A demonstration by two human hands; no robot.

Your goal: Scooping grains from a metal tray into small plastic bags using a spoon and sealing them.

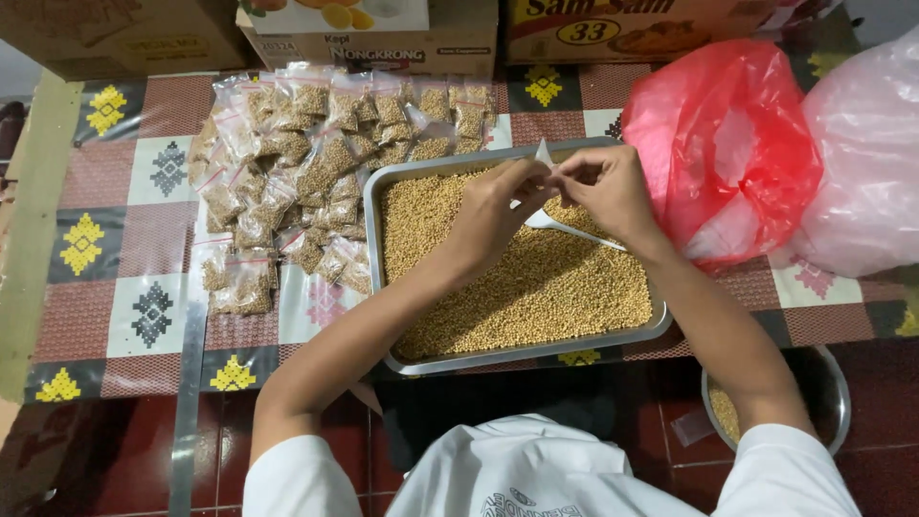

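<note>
1. Floor setup: patterned mat (pixel 124 287) with diamond motifs in yellow and black on red and white squares, dark red tiles below it.
2. Metal tray (pixel 375 249) sits mid-mat, filled with small tan grains (pixel 536 287).
3. Both hands meet over the tray's far end. Left hand (pixel 498 206) and right hand (pixel 608 187) are pinched narrow on a small clear bag (pixel 544 158), fingertips at its top edge. Looks like they're working the mouth apart, though I can't tell if it's open.
4. A pale scoop (pixel 565 228) lies on the grains just under the hands; nobody's holding it.
5. Handling guess: the bag is thin, light, floppy and a bit slippery, so the top corners are the place to grip. Grains are loose and will roll if tipped.
6. Filled bags (pixel 287 182) are piled left of the tray, clear with red strips at the top.
7. Cardboard boxes (pixel 369 38) line the far edge: plain brown at left, one with a fruit picture in the middle, a yellow one with red print at right.
8. Red sack (pixel 728 144) and pinkish sack (pixel 862 163) sit right of the tray, touching each other.
9. Metal bowl (pixel 833 393) by the right elbow, with some grains inside.
</note>
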